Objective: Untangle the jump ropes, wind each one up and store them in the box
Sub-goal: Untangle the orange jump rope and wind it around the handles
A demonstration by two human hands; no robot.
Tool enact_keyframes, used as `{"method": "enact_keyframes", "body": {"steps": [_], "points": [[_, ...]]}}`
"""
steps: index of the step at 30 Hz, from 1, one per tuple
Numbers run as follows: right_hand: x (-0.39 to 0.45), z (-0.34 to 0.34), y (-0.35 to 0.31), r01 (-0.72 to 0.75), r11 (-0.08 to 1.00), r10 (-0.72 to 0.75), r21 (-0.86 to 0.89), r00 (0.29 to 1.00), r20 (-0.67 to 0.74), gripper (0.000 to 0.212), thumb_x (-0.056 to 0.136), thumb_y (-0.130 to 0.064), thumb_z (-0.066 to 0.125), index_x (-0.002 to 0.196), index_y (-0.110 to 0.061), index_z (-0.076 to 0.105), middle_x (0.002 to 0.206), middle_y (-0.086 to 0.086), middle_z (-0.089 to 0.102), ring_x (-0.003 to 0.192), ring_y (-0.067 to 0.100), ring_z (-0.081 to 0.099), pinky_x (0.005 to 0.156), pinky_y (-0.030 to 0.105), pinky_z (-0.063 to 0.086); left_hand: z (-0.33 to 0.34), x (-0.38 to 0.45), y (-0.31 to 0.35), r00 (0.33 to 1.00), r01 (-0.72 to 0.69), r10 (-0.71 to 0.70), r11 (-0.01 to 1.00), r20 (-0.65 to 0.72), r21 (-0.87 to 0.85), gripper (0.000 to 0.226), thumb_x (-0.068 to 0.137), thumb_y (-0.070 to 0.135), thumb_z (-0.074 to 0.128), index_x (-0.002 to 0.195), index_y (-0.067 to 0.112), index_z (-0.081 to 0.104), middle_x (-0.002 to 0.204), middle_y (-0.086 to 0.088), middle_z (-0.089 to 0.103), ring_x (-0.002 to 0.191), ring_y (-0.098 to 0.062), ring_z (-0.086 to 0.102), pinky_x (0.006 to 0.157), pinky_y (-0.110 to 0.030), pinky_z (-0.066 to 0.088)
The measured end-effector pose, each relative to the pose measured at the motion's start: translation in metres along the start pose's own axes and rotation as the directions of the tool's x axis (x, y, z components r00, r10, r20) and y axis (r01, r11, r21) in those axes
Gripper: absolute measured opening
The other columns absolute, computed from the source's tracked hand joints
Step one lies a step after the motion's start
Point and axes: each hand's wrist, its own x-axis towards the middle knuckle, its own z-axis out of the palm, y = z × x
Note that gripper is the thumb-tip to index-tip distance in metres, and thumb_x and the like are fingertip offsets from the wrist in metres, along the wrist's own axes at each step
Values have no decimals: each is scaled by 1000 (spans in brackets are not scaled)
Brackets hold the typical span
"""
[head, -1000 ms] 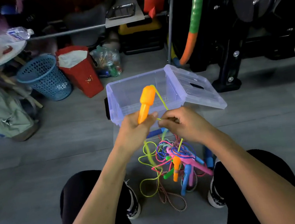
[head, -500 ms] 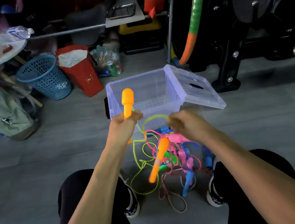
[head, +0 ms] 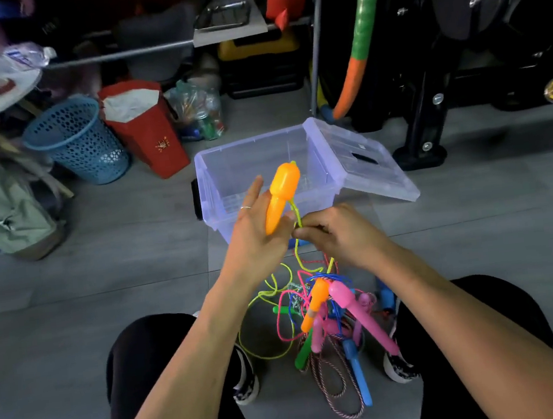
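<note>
The left hand [head: 254, 236] holds an orange handle [head: 282, 195] upright in front of the clear box [head: 257, 170], its lower end hidden in the palm, index finger straight. The right hand [head: 336, 233] pinches the yellow-green cord [head: 298, 219] just beside it; that grip's fingertips are hidden. The tangled ropes [head: 324, 310] hang and lie on the floor between the shoes, their strands hard to separate.

Handle you hold: orange handle [head: 282, 196], smooth glossy plastic.
Cord you pinch: yellow-green cord [head: 294, 212], thin and slick.
Box before you: box [head: 315, 142], clear, smooth plastic.
By your feet: braided rope [head: 336, 385], rough, twisted fibre.
Floor: floor [head: 102, 263], matt grey planks.
</note>
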Motion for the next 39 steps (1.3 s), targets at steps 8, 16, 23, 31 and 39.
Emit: {"method": "enact_keyframes", "body": {"steps": [8, 16, 23, 31, 39], "points": [[1, 4, 1, -106, 994, 107, -18, 991, 84, 23, 88, -34, 68, 73, -17, 67, 57, 0, 59, 56, 12, 51, 52, 22, 37, -5, 4, -1, 958, 251, -261, 963, 120, 99, 40, 93, 24, 59, 58, 17, 39, 54, 2, 35, 52, -16, 31, 53, -30, 30], [-9, 13, 34, -155, 952, 221, -266, 945, 242, 24, 81, -17, 68, 67, -26, 50, 70, -7, 50, 73, 18, 51, 66, 29, 37, -12, -8, -6, 761, 536, -522, 841, 386, 82, 23, 82, 26, 74, 71, 10, 61, 45, 0, 36, 40, -17, 30, 46, -23, 26], [-27, 20, 51, -291, 949, 306, -119, 942, 136, 5, 87, -12, 62, 87, -9, 58, 81, 3, 61, 76, 22, 55, 69, 30, 41, -23, -7, 4, 869, 489, -380, 758, 316, -433, 22, 90, 17, 65, 71, 7, 63, 46, 0, 29, 42, -14, 21, 44, -22, 16], [-38, 48, 57, -294, 880, 426, -374, 838, 342, 15, 82, -21, 53, 95, -24, 46, 95, -4, 60, 86, 22, 57, 78, 38, 50, -18, -7, 13, 879, 475, -366, 622, 305, -623, 24, 93, 15, 59, 71, 5, 58, 46, 1, 28, 39, -12, 23, 40, -21, 19], [-32, 105, 39, -439, 851, 512, -287, 816, 269, 68, 67, -79, 52, 101, -20, 55, 110, 3, 61, 101, 25, 60, 86, 42, 51, -25, -9, 11, 887, 460, -352, 645, 298, -610, 25, 94, 16, 58, 72, 5, 60, 46, 1, 28, 40, -13, 24, 41, -22, 20]]}}
